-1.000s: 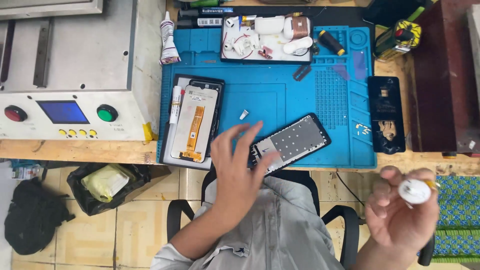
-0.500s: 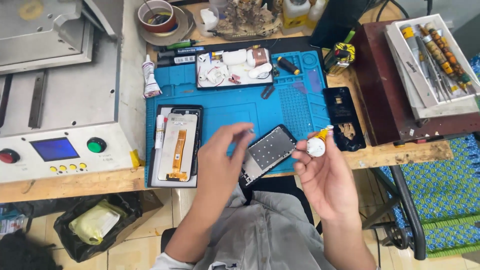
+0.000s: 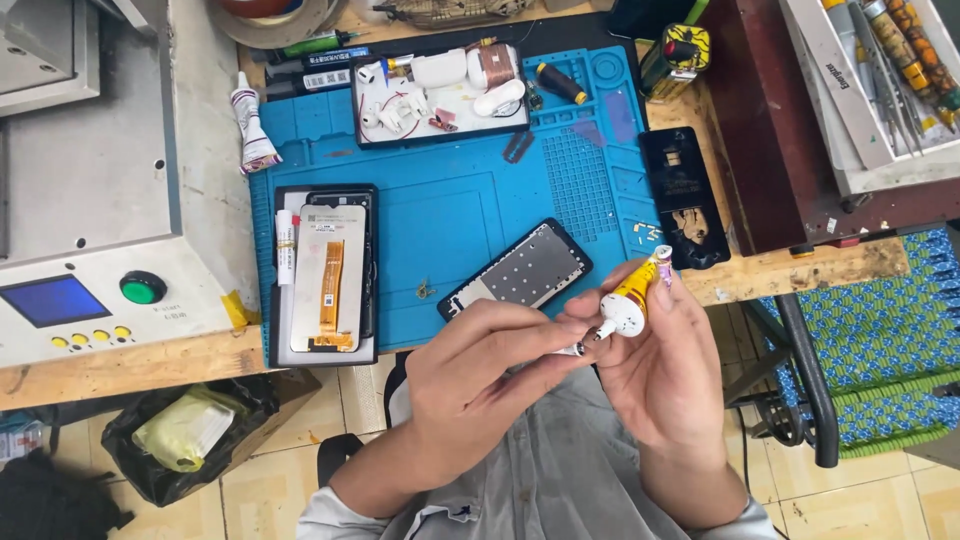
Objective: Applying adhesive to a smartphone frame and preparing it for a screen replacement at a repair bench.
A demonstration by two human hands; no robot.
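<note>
Working over the blue silicone repair mat (image 3: 450, 200), I had my hands just below its lower right corner, off the front edge of the wooden table (image 3: 130, 365). My right hand (image 3: 665, 370) was closed around a small yellow-and-white glue tube (image 3: 632, 297), fingers curled about its body with the crimped end pointing up toward the mat. My left hand (image 3: 470, 375) was pinched shut on the tube's white nozzle end (image 3: 590, 335), thumb and forefinger meeting on the tip; whether a cap was on it I could not tell. To do this well, I judged that I should hold the body steady without squeezing, twist only with the left fingertips, and keep the nozzle pointed away from the parts on the mat, so nothing oozed onto them. On the mat's lower middle, just above my left fingers, lay a black phone frame with a grey perforated inner plate (image 3: 517, 270), tilted. At the mat's left edge sat a black tray holding a display panel with an orange flex cable (image 3: 325, 275). Along the mat's top edge rested a black tray of white earbuds and small parts (image 3: 440, 95).
</note>
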